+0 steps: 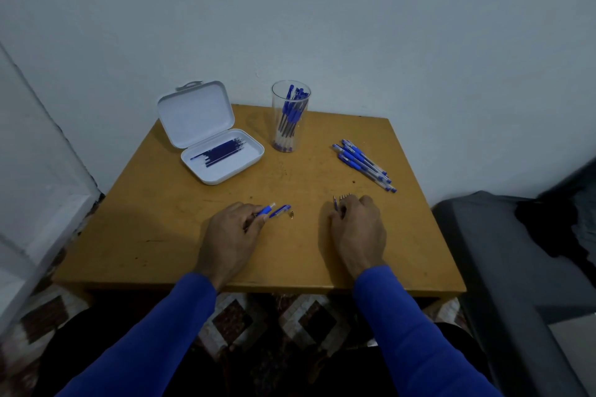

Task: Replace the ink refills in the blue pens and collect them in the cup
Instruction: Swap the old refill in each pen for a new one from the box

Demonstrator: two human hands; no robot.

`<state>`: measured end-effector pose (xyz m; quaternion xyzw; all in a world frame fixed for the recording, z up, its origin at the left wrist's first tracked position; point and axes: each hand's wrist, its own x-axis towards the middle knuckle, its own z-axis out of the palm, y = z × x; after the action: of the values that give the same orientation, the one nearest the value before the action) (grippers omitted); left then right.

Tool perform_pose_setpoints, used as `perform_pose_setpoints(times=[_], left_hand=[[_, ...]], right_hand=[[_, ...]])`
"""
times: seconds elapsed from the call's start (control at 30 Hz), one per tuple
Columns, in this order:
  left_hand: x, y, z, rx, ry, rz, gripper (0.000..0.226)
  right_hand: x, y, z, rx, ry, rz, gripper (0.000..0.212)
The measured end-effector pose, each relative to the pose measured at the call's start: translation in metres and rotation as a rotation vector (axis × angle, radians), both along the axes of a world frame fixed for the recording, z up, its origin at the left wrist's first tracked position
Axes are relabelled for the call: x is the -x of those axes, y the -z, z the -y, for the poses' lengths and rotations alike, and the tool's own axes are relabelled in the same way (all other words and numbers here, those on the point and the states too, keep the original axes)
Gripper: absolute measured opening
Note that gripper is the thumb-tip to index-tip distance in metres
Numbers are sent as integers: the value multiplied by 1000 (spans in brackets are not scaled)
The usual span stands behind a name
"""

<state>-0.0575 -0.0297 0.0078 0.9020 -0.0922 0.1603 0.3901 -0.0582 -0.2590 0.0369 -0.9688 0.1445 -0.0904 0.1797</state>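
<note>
A square wooden table (167, 235) holds an open white case (222, 156) of refills, a clear cup (289, 119) of blue pens, loose pens (364, 164), and two resting hands.

Head view, down onto table (161, 235)

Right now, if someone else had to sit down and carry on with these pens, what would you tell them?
Left hand grips an opened pen; its small tip piece lies beside it.
Right hand rests on a bunch of refills.
Done: several pens stand in the cup.
Left: a pile of pens at the right.
More refills lie in the open white case.
</note>
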Motion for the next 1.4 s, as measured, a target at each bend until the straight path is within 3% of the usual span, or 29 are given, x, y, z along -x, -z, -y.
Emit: perform_pose_setpoints(times=[0.2,0.5,1.03,1.4], left_hand=[[-1,3,-1,-4,-4,-5,23],[-2,3,0,-20,-6,-4,23],[-2,1,0,-39,-11,-23,24],[-15,-12,-15,43,-38,35,18]], right_hand=[[2,6,3,114,35,73,41],[1,8,6,-1,7,29,40],[0,2,5,46,-3,50,40],[-30,-20,-48,75,-317,80,30]])
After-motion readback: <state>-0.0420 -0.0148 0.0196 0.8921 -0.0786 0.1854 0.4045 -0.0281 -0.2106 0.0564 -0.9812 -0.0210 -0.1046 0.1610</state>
